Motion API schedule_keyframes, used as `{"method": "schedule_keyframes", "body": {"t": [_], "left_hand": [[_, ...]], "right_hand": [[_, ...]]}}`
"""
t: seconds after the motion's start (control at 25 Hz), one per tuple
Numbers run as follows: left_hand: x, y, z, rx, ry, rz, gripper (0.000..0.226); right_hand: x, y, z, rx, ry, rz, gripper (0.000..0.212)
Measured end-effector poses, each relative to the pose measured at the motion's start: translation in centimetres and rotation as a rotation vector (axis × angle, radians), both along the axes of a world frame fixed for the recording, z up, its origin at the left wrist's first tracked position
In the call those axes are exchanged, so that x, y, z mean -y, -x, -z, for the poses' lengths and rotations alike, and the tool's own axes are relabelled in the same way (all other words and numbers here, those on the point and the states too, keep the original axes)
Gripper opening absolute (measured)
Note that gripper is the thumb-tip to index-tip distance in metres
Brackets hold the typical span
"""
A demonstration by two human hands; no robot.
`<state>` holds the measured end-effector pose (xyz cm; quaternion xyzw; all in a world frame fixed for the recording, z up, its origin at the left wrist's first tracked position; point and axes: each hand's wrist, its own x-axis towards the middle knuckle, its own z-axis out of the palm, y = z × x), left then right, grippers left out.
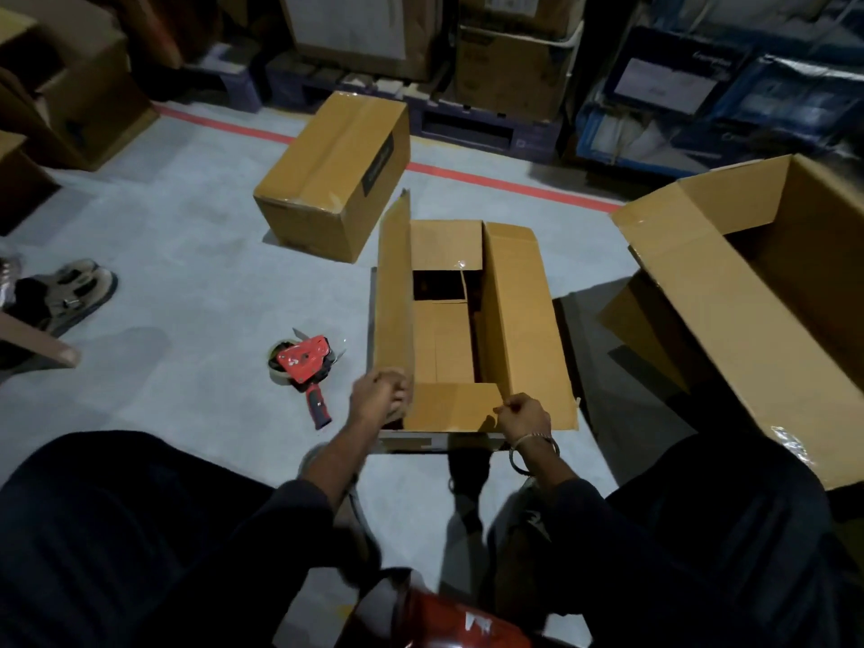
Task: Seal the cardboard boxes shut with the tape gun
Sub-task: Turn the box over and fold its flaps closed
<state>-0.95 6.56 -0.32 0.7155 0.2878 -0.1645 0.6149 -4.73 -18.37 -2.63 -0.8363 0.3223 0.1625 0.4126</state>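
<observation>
Open cardboard box (467,320), centre of the frame, on the grey floor (187,254): left long flap (395,292) standing nearly upright; right long flap (523,320) folded outward and sloping down; far short flap (446,247) and near short flap (451,406) both folded inward; inside, only brown cardboard panels and a dark gap toward the far end, contents not discernible.

Left hand (378,397), lower centre: fingers curled round the near corner of the left long flap; right hand (523,416), just right of it: fingertips pinching the near corner of the right long flap, a bangle (533,444) on the wrist.

Tape gun (306,367), red with a dark handle: lying on the floor left of the open box, near the left hand but apart from it, untouched.

Sealed box (336,175), upper centre: closed, clear tape along its top seam; standing behind the open box, apart from it.

Large open box (748,292), right edge of the frame: flaps spread, interior in shadow, contents not discernible.

Red floor line (514,184), running behind the boxes; stacked cartons and wrapped goods (514,63) along the top of the frame; another person's sandalled foot (70,292), left edge.
</observation>
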Motion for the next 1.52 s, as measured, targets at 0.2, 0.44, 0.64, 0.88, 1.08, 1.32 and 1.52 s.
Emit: {"method": "schedule_keyframes", "body": {"t": [0.2, 0.44, 0.64, 0.88, 1.08, 1.32, 1.52], "left_hand": [[2.7, 2.2, 6.5, 0.049, -0.338, 0.417, 0.051], [1.2, 1.9, 6.4, 0.107, -0.765, 0.402, 0.072], [0.3, 1.5, 8.0, -0.085, -0.645, 0.258, 0.11], [-0.6, 2.0, 8.9, -0.11, -0.407, 0.183, 0.101], [-0.7, 2.4, 8.3, -0.077, -0.38, 0.221, 0.098], [0.0, 2.9, 8.3, -0.069, -0.399, 0.262, 0.096], [0.5, 4.1, 7.1, -0.073, -0.423, 0.415, 0.094]], "right_hand": [[4.7, 0.3, -0.2, 0.032, -0.003, 0.272, 0.017], [7.7, -0.3, 2.2, 0.019, -0.337, 0.79, 0.08], [4.1, -0.4, -2.5, 0.222, 0.063, 0.867, 0.044], [-4.4, 0.5, -0.9, 0.369, 0.252, -0.195, 0.043], [-3.7, 1.0, 3.5, 0.061, 0.343, -0.243, 0.085], [-1.7, -0.6, 3.2, -0.109, -0.012, 0.028, 0.092], [-3.2, 3.8, 3.9, -0.246, 0.167, 0.083, 0.099]]}}
